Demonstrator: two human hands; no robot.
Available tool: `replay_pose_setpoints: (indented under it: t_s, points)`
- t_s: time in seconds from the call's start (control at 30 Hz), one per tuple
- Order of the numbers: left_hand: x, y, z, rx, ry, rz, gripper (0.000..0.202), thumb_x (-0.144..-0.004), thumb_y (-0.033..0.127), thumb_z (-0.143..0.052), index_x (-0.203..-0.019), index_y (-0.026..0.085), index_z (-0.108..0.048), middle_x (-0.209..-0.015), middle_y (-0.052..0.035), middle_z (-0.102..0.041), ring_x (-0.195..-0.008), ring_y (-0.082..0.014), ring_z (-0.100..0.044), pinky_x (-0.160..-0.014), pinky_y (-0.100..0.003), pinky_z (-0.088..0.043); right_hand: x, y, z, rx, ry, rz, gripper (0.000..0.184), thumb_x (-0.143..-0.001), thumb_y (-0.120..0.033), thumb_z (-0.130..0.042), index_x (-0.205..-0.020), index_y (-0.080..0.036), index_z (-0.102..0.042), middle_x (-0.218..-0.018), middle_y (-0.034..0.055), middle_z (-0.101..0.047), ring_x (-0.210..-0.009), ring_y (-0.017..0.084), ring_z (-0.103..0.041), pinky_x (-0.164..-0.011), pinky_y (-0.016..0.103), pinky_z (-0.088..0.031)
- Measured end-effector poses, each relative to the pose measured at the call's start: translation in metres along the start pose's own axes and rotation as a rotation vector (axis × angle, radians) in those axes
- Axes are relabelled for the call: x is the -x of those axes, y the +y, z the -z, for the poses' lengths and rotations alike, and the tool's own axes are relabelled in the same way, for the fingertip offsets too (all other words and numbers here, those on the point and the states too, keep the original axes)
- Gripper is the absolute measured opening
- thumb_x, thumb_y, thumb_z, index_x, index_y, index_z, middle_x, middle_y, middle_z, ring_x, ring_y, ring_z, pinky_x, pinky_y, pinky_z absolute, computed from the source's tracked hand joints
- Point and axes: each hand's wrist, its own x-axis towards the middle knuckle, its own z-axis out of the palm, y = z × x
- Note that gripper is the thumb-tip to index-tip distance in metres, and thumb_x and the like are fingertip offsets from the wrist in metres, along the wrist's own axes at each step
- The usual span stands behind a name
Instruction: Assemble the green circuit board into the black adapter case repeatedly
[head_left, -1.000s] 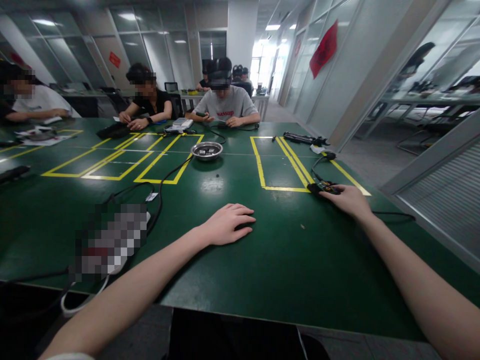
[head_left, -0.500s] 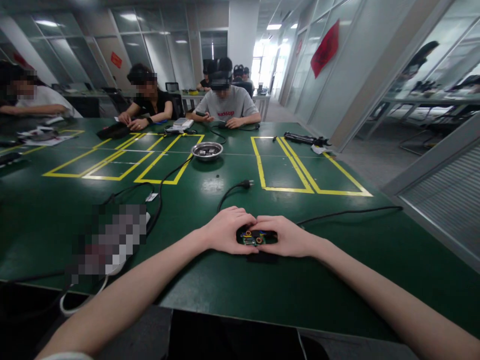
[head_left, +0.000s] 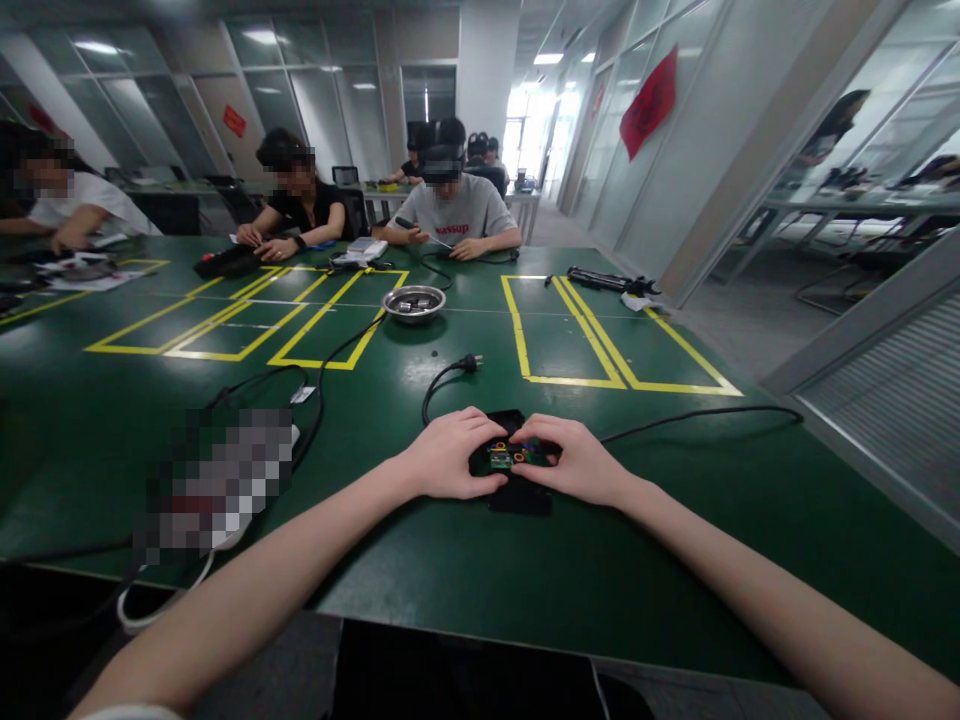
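A small black device [head_left: 516, 490] with an exposed circuit board lies on the green table [head_left: 570, 560] in front of me. My left hand [head_left: 450, 452] grips its left side with curled fingers. My right hand [head_left: 574, 462] holds its right side, fingertips over the board. A black cable runs from the device to a loose plug [head_left: 470, 363] further back, and another cable [head_left: 697, 415] trails off to the right.
A metal bowl [head_left: 413, 301] with small parts stands mid-table among yellow tape outlines [head_left: 568, 345]. A blurred object with cables [head_left: 214, 478] lies at my left. A black tool [head_left: 606, 279] rests far right. Several people sit working along the far and left sides.
My right hand brought the black device from the right side of the table to the middle. Both hands now hold it, and the plug and cable came along.
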Motion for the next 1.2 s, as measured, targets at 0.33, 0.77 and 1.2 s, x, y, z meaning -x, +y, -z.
replay_pose_setpoints:
  t_s: [0.33, 0.77, 1.2]
  points:
    - [0.002, -0.008, -0.005, 0.077, 0.066, 0.072, 0.018, -0.085, 0.024, -0.069, -0.102, 0.020, -0.073, -0.104, -0.0060, -0.076, -0.099, -0.0212, -0.070, -0.086, -0.031, -0.057, 0.002, 0.016, 0.009, -0.018, -0.001, 0.061, 0.040, -0.082, -0.035, -0.079, -0.119, -0.023, -0.068, -0.118, 0.0094, -0.066, -0.103, 0.025, -0.068, -0.089, 0.039, -0.058]
    - [0.005, -0.026, 0.001, 0.059, 0.123, 0.102, 0.011, -0.092, 0.027, -0.068, -0.099, 0.020, -0.074, -0.108, -0.0064, -0.066, -0.097, -0.0199, -0.067, -0.085, -0.031, -0.054, 0.000, 0.012, -0.010, 0.092, 0.053, -0.030, 0.032, -0.077, -0.021, -0.070, -0.109, -0.021, -0.071, -0.115, 0.0085, -0.065, -0.097, 0.024, -0.069, -0.085, 0.037, -0.059]
    - [0.002, -0.035, -0.004, -0.143, 0.056, 0.124, 0.021, -0.104, 0.030, -0.053, -0.101, 0.021, -0.072, -0.094, -0.0034, -0.070, -0.084, -0.0171, -0.067, -0.072, -0.025, -0.049, -0.001, 0.017, -0.009, 0.112, 0.137, -0.033, 0.027, -0.092, -0.030, -0.062, -0.117, -0.022, -0.065, -0.122, 0.0114, -0.063, -0.091, 0.023, -0.068, -0.083, 0.039, -0.059]
